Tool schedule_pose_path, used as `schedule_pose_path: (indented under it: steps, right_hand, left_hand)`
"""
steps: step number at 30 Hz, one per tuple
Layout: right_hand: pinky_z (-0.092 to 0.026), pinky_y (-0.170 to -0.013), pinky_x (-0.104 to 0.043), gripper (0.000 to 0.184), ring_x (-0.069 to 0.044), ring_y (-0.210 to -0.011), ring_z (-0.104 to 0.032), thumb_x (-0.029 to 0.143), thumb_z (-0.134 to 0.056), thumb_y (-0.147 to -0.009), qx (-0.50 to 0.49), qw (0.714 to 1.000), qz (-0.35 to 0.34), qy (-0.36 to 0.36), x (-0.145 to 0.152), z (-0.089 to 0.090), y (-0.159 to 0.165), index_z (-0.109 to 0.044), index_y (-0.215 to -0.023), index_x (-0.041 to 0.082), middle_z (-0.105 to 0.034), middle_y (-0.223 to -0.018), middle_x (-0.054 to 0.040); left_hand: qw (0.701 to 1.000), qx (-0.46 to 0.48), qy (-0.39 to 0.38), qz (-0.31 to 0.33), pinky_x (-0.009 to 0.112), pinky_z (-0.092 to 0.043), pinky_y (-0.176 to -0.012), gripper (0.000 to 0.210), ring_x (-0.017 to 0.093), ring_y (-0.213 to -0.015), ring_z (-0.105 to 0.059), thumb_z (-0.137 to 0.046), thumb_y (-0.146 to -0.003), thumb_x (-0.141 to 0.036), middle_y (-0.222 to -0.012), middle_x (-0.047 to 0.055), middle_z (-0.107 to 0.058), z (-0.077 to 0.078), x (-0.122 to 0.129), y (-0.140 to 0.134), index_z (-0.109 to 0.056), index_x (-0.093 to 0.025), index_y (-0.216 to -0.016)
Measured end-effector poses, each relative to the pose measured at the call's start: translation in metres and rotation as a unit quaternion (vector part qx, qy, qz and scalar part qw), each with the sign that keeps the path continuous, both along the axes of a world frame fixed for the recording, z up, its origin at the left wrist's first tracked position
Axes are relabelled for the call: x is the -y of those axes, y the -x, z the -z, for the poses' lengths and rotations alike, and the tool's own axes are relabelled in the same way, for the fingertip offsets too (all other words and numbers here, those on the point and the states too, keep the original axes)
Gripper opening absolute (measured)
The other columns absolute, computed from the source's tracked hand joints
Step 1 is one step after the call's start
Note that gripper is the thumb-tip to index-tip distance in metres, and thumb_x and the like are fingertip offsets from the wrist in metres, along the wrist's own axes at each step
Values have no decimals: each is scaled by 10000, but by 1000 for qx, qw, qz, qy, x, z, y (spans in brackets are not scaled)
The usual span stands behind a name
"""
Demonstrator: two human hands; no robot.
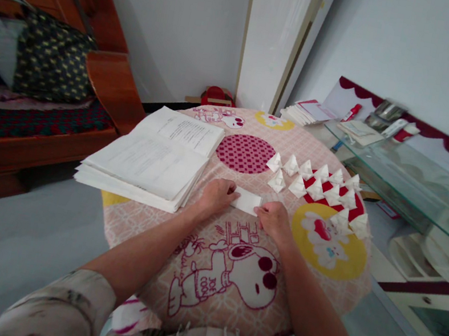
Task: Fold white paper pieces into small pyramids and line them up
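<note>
Between my two hands lies a small folded strip of white paper (246, 201), close to the tabletop. My left hand (218, 194) pinches its left end, and my right hand (274, 218) has the right end between thumb and fingers. To the left, a thick open book (152, 155) with loose-looking white pages lies on the round table. Several folded white paper shapes with pointed tops (315, 188) stand in rows to the right of my hands, some over a dark red patch of the cloth.
A patterned pink tablecloth (208, 281) covers the round table. At right stands a glass-topped cabinet (413, 184) with papers (308, 112) and small items. A wooden bench (110, 78) holding a dark patterned bag (53, 56) is on the left. A tall white appliance (270, 43) stands behind.
</note>
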State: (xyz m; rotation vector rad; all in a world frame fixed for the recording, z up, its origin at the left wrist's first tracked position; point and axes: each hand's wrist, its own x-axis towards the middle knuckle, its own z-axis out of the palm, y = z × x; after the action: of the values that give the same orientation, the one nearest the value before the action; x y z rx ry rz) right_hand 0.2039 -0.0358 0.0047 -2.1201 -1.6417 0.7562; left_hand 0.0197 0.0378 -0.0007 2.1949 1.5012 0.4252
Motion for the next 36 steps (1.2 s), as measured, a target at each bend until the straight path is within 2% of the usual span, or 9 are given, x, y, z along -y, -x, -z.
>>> schedule_pose_path:
  steps: [4,10,15,22,28,36]
  right_hand:
    - [-410,-601,-254,382,-164,-579,-621,271,-572,-963,36,999,8,10,0,-1,2,-702,-618,171,-660,-548,-49]
    - [-412,-638,-262,319,-175,-653,-645,289,-589,-970,91,996,20,4,0,-3,6,-786,-762,147,-709,-645,-75]
    - [-419,-672,-264,304,-186,-727,-668,315,-590,-978,118,993,28,1,-1,0,8,-804,-849,141,-742,-728,-91]
    - [-423,-712,-288,293,-227,-882,-703,329,-589,-990,177,984,16,-22,-2,7,7,-794,-917,133,-783,-965,-159]
    - [-427,-710,-282,288,-223,-870,-705,334,-592,-989,191,981,15,-30,-1,10,8,-793,-911,142,-786,-948,-151]
    - [-427,-721,-299,299,-241,-909,-710,328,-577,-998,184,983,13,-14,-2,6,9,-798,-936,137,-783,-986,-166]
  left_hand:
    - [999,28,19,19,268,-448,-703,150,152,-696,-602,-637,-891,-216,-724,25,-699,-1,-2,6,-759,-164,-821]
    - [999,15,11,-46,282,-477,-731,120,171,-748,-637,-688,-848,-237,-777,51,-738,5,-5,1,-780,-170,-810]
    - [999,-9,6,-45,286,-484,-744,149,181,-764,-651,-680,-851,-254,-792,68,-738,7,-7,-2,-788,-155,-828]
    - [999,-19,-2,-45,297,-494,-752,152,198,-778,-662,-683,-856,-261,-780,82,-735,8,-8,-1,-788,-157,-820]
    - [999,-19,6,-49,299,-497,-765,163,199,-791,-667,-691,-865,-274,-755,75,-723,7,-8,-2,-786,-153,-811]
    - [999,-28,-3,-45,303,-499,-782,161,200,-800,-664,-680,-878,-266,-807,89,-735,6,-8,-3,-774,-150,-817]
